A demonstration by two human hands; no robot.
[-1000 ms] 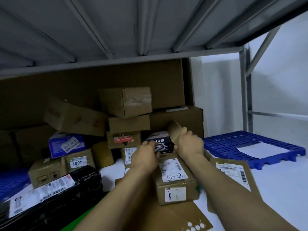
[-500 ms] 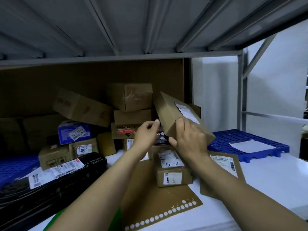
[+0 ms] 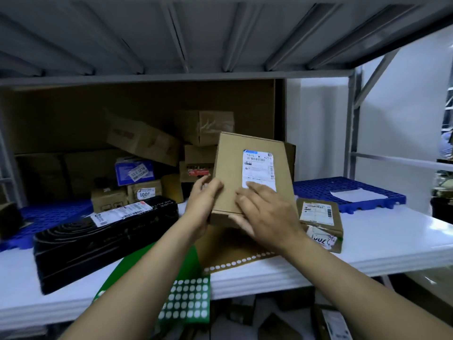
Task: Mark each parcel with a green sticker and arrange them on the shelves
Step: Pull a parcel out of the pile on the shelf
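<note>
Head view, centre frame: cardboard parcel [image 3: 230,177] held upright above the white shelf [image 3: 392,241], its white label [image 3: 258,168] facing the camera. Left grip [image 3: 203,204] clamped on the parcel's left edge, fingers curled round it. Right grip [image 3: 267,217] clamped on the lower part, thumb under the bottom edge, fingers spread over the label's foot. Green sticker sheet [image 3: 188,300] overhangs the shelf's front edge, lower centre. Black box [image 3: 105,231] lower left; flat brown packet [image 3: 318,217] right of the grips.
</note>
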